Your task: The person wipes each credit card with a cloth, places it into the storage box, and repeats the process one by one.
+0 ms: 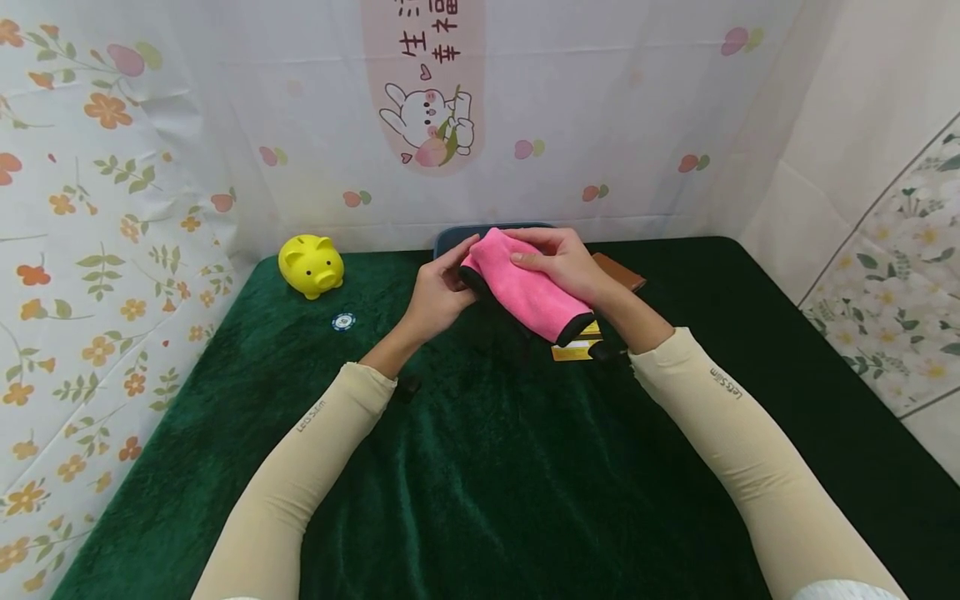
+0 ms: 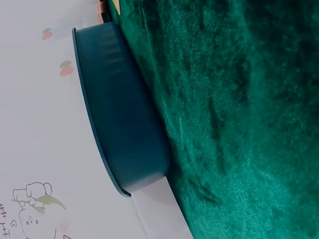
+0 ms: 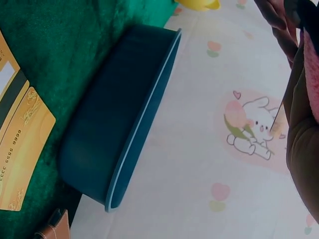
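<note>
A pink cloth (image 1: 528,287) with black trim is held up above the table, folded or bunched, in front of a dark blue basin (image 1: 447,240). My right hand (image 1: 558,258) pinches its upper side between thumb and fingers. At the cloth's left end, my left hand (image 1: 442,292) grips the edge, its fingertips partly hidden. In the right wrist view, the right hand (image 3: 304,144) and a strip of the pink cloth (image 3: 313,74) show at the right edge. Neither hand nor cloth appears in the left wrist view, where the basin (image 2: 119,109) stands against the backdrop.
Gold bank cards (image 1: 576,350) lie below the cloth on the green velvet tablecloth (image 1: 480,500). A brown leather item (image 1: 621,272) rests right of the basin. On the left are a yellow piggy bank (image 1: 311,267) and a blue-and-white poker chip (image 1: 343,322).
</note>
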A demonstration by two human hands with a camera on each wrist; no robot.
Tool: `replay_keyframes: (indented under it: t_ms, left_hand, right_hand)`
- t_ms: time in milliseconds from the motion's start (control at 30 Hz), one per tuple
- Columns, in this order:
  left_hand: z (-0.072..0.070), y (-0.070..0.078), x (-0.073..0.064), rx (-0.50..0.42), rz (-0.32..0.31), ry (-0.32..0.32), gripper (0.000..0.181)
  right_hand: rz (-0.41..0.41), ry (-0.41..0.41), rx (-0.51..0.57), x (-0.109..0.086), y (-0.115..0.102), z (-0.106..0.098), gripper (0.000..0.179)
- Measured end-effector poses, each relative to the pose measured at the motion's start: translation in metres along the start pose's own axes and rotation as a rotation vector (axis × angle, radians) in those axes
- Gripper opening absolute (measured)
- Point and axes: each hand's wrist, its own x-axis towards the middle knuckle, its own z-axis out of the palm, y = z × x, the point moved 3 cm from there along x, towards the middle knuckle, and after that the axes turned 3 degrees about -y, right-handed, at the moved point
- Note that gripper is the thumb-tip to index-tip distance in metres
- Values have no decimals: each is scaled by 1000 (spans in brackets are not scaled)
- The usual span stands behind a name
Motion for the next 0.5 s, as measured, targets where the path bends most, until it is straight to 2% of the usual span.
replay_keyframes:
  t_ms: [167,400,500]
  left_hand:
    - [1,0,0,-41,6,2,64]
    - [-1,-24,3,-32,57,62,66]
    - [-2,-26,3,-27,85,72,66]
  right_hand:
    - [-8,-5,4,-2,-3,0,43]
    - [-14,5,-13,-5,-6,-1,43]
    - [-19,2,-30,-6,-7,-2,43]
